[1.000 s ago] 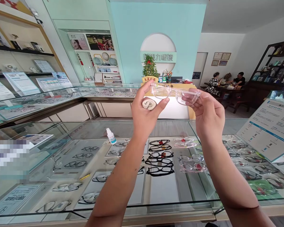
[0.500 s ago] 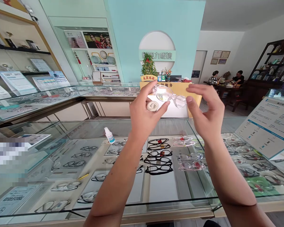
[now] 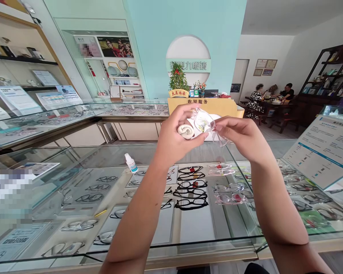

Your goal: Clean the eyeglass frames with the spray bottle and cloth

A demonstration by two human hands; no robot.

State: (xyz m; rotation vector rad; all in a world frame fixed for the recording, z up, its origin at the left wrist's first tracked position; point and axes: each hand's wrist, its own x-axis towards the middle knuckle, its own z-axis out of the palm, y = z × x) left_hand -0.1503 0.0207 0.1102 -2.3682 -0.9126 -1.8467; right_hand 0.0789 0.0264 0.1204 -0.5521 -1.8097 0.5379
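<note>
Optician's shop; a glass counter (image 3: 74, 160) fills the lower view. The clear glasses (image 3: 206, 123) are up in the air above the counter's far edge, between both hands. My left hand (image 3: 174, 140) is closed, with thumb and fingertips pinching one lens rim and a rolled cloth (image 3: 185, 131) tucked in the palm just beside it. My right hand (image 3: 242, 139) is closed too, pinching the other end; lens or temple, can't tell.

My read: light, thin plastic, stiff but weak at the hinges, and the lenses are slick and smear easily. Best held by the rim or bridge, not the lens faces.

On the counter top toward its left stands a small spray bottle (image 3: 130, 163), slightly tilted. Under the counter glass lie rows of black frames (image 3: 190, 190). At the counter's right end is a slanted printed sign (image 3: 322, 152), near my right forearm and a likely snag. Beyond the counter is a yellow desk (image 3: 217, 107), well apart.
</note>
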